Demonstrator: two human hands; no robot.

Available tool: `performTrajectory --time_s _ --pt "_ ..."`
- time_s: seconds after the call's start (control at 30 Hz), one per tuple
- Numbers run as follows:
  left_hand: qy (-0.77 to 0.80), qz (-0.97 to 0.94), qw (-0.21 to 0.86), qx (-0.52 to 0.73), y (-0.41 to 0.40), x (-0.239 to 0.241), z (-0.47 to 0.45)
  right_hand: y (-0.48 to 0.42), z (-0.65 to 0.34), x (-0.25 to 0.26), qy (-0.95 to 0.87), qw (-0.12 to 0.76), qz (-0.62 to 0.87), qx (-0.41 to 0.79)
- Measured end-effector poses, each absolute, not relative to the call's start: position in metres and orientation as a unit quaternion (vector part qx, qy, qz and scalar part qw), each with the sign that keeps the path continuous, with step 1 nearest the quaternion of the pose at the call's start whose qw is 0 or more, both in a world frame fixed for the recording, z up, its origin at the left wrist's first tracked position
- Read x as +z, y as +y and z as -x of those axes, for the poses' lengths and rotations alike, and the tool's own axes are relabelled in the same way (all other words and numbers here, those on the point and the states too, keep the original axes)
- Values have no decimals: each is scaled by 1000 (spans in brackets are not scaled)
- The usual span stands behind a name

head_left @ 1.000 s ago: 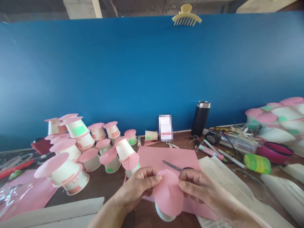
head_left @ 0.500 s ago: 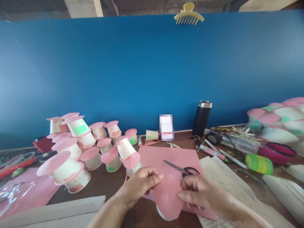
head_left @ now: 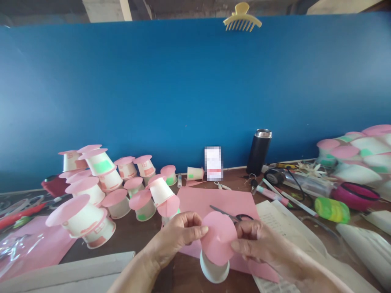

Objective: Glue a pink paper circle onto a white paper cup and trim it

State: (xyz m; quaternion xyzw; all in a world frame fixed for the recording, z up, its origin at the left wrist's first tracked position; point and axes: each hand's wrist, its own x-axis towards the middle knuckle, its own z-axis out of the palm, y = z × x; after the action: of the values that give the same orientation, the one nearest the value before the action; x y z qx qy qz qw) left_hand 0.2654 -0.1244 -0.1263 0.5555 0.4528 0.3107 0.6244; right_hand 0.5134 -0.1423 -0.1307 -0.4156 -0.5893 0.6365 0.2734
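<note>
A round pink paper disc (head_left: 218,239) is pinched between my two hands above the table. My left hand (head_left: 186,230) grips its left edge with thumb and fingers, and my right hand (head_left: 253,240) grips the right edge. Just below the disc, a white paper cup (head_left: 214,269) shows its rounded lower part; the rest of it is hidden, and I cannot tell whether the two touch. Behind the disc, dark-handled scissors (head_left: 220,212) lie on a pink paper sheet (head_left: 195,197), partly covered by the disc and my right hand.
Several white cups with pink disc tops (head_left: 114,199) stand stacked at left. More capped cups (head_left: 345,152) pile up at far right. A black flask (head_left: 259,152) stands at the back, near cluttered pens, a green-yellow roll (head_left: 332,210) and printed papers (head_left: 271,215).
The pink disc has shifted up and away from me, held by both hands, and now looks rounder. More of the white cup below it shows.
</note>
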Motion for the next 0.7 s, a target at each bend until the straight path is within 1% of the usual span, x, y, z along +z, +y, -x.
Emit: performTrajectory --time_s 0.13,0.37,0.7 --pt "433 -520 656 333 -125 -130 -265 -143 -516 -133 -604 262 408 632" --pt "413 -486 699 322 -120 -140 -262 -143 -517 -133 -604 276 422 618" --pt "431 -482 698 308 -119 -142 -262 -144 -517 -134 -605 244 433 623"
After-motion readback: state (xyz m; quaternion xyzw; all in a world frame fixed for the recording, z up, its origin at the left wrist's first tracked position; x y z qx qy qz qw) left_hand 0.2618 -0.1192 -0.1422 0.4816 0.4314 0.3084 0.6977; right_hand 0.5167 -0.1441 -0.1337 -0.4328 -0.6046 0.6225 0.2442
